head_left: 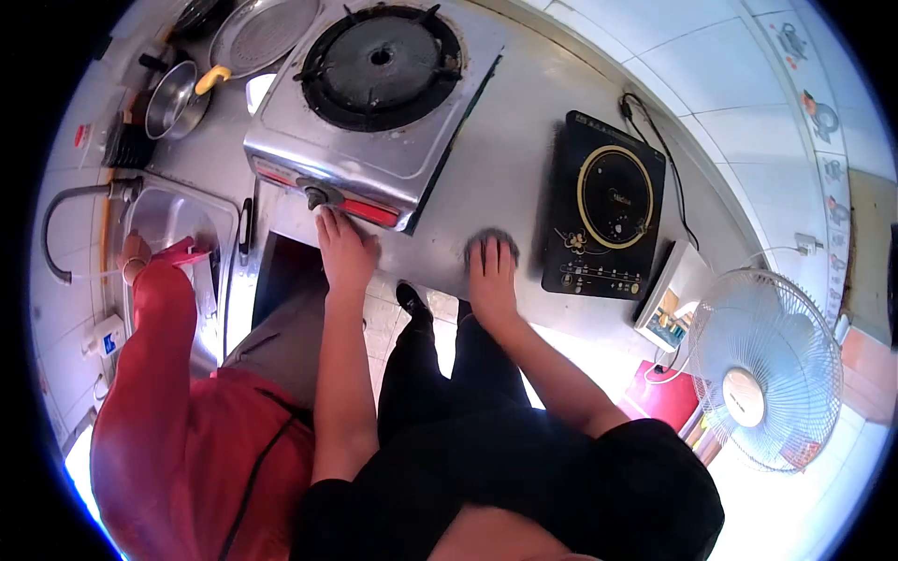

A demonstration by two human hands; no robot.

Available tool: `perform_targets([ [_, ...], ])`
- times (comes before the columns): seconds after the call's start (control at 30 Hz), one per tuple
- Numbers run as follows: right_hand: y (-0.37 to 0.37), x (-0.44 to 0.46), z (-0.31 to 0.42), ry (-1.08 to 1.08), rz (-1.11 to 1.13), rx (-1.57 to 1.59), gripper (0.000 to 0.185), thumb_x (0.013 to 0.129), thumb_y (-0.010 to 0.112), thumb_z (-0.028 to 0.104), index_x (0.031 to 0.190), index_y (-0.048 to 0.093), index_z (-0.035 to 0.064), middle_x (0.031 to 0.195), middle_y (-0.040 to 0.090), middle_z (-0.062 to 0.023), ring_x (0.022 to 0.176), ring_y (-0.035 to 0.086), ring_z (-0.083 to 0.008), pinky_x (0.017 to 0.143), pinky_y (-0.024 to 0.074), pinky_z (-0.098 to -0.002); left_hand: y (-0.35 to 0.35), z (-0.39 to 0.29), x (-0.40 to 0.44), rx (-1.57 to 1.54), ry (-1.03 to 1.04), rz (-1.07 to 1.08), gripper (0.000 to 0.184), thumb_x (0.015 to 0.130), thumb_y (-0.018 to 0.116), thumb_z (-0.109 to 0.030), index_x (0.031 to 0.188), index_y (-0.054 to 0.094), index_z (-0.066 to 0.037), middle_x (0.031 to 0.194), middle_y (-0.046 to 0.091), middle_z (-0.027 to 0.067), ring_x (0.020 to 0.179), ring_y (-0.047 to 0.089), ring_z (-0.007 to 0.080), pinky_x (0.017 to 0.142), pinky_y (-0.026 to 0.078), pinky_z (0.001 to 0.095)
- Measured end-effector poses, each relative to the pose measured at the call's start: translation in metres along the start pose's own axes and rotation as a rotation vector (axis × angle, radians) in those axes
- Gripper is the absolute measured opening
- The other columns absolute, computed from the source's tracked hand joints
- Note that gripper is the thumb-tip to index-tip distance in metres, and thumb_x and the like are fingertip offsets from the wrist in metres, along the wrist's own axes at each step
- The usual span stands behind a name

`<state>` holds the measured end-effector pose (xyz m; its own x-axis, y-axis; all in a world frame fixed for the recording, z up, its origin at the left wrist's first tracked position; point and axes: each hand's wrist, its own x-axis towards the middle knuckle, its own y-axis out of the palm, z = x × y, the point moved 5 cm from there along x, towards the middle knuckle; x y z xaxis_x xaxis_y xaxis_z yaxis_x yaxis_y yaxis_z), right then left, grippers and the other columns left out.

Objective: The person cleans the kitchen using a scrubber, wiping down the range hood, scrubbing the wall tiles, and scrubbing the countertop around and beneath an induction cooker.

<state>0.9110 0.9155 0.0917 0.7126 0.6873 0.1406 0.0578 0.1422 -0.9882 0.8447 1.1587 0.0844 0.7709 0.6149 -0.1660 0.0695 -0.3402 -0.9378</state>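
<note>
My right hand presses down on a dark grey steel wool scrubber at the front of the steel countertop, its fingers spread over the top. Beside the gas stove, my left hand rests at the lower front edge with fingers stretched out. Its fingertips lie just below the stove's dark knob; whether they touch it I cannot tell. A black round burner sits on top of the stove.
A black induction cooker with a cord lies on the right, near a fan. At left, a co-worker in a red sleeve reaches into the sink, holding a red cloth. Pans stand behind the sink.
</note>
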Motion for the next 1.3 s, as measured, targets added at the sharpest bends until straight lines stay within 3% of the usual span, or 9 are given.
perform_targets([
  [0.23,0.028,0.176,-0.115,0.426,0.087,-0.018,0.041,0.083,0.044,0.009,0.122,0.046,-0.0044,0.123,0.042,-0.0290,0.115,0.040,-0.0434,0.096,0.0354,-0.0499,0.001,-0.020,-0.008,-0.108,0.018,0.003,0.064,0.077,0.058,-0.011,0.128,0.031,0.016,0.137,0.027,0.0348,0.130,0.024,0.0463,0.110,0.019,0.0452],
  [0.47,-0.021,-0.053,0.006,-0.164,0.089,0.412,0.039,0.073,0.053,0.006,0.112,0.056,0.0014,0.121,0.049,-0.0177,0.115,0.045,-0.0351,0.097,0.0369,-0.0452,0.004,-0.102,-0.069,-0.386,0.153,-0.083,0.056,0.075,0.056,0.000,0.126,0.036,0.010,0.129,0.036,0.0315,0.121,0.034,0.0435,0.105,0.026,0.0472],
  [0.57,-0.041,-0.066,-0.044,0.094,0.188,0.693,0.043,0.071,0.051,-0.001,0.113,0.056,0.0014,0.117,0.053,-0.0181,0.110,0.049,-0.0343,0.097,0.0389,-0.0395,0.025,-0.128,-0.084,-0.568,0.214,-0.079,0.054,0.076,0.055,-0.001,0.127,0.037,0.006,0.123,0.044,0.0266,0.113,0.044,0.0388,0.099,0.034,0.0447],
  [0.67,-0.070,-0.074,-0.096,0.511,0.327,1.106,0.045,0.073,0.042,-0.003,0.116,0.054,0.0011,0.106,0.058,-0.0192,0.094,0.059,-0.0247,0.085,0.0459,-0.0322,0.066,-0.161,-0.093,-0.885,0.021,0.486,0.051,0.080,0.057,-0.005,0.126,0.038,0.006,0.119,0.052,0.0214,0.105,0.054,0.0302,0.092,0.041,0.0380],
  [0.77,-0.086,-0.112,-0.134,0.773,0.461,1.333,0.043,0.075,0.040,-0.002,0.115,0.053,-0.0004,0.093,0.061,-0.0109,0.076,0.059,-0.0172,0.069,0.0480,-0.0278,0.131,-0.200,-0.096,-1.321,-0.056,0.606,0.052,0.082,0.062,-0.014,0.124,0.041,0.006,0.110,0.059,0.0174,0.095,0.059,0.0225,0.084,0.046,0.0322],
  [0.87,-0.092,-0.158,-0.168,0.892,0.391,1.023,0.040,0.075,0.043,-0.001,0.113,0.055,0.0004,0.098,0.061,-0.0137,0.080,0.059,-0.0223,0.074,0.0478,-0.0323,0.117,-0.253,-0.086,-1.422,-0.132,0.847,0.050,0.081,0.066,-0.019,0.120,0.046,0.006,0.105,0.061,0.0172,0.093,0.060,0.0217,0.082,0.046,0.0313],
  [1.1,-0.031,-0.217,-0.218,0.840,-0.033,0.046,0.046,0.078,0.047,0.001,0.123,0.047,-0.0031,0.128,0.045,-0.0258,0.119,0.040,-0.0426,0.099,0.0320,-0.0485,0.133,-0.286,-0.076,-1.064,-0.100,0.711,0.049,0.074,0.072,-0.019,0.110,0.052,0.007,0.099,0.063,0.0167,0.086,0.062,0.0238,0.075,0.049,0.0343],
  [1.27,-0.043,-0.149,-0.103,0.383,0.044,0.410,0.052,0.072,0.050,0.002,0.123,0.050,0.0039,0.132,0.039,-0.0225,0.121,0.036,-0.0430,0.104,0.0278,-0.0513,0.128,-0.286,-0.076,-1.329,-0.022,0.938,0.044,0.074,0.071,-0.007,0.111,0.052,0.006,0.100,0.063,0.0140,0.088,0.062,0.0247,0.080,0.049,0.0347],
  [1.3,-0.040,-0.152,-0.112,0.397,0.108,0.431,0.051,0.071,0.051,0.002,0.122,0.050,0.0046,0.132,0.041,-0.0206,0.121,0.037,-0.0432,0.104,0.0286,-0.0511,0.124,-0.290,-0.074,-1.413,-0.247,1.067,0.043,0.074,0.071,-0.008,0.111,0.053,0.005,0.103,0.062,0.0115,0.091,0.061,0.0247,0.083,0.048,0.0347],
])
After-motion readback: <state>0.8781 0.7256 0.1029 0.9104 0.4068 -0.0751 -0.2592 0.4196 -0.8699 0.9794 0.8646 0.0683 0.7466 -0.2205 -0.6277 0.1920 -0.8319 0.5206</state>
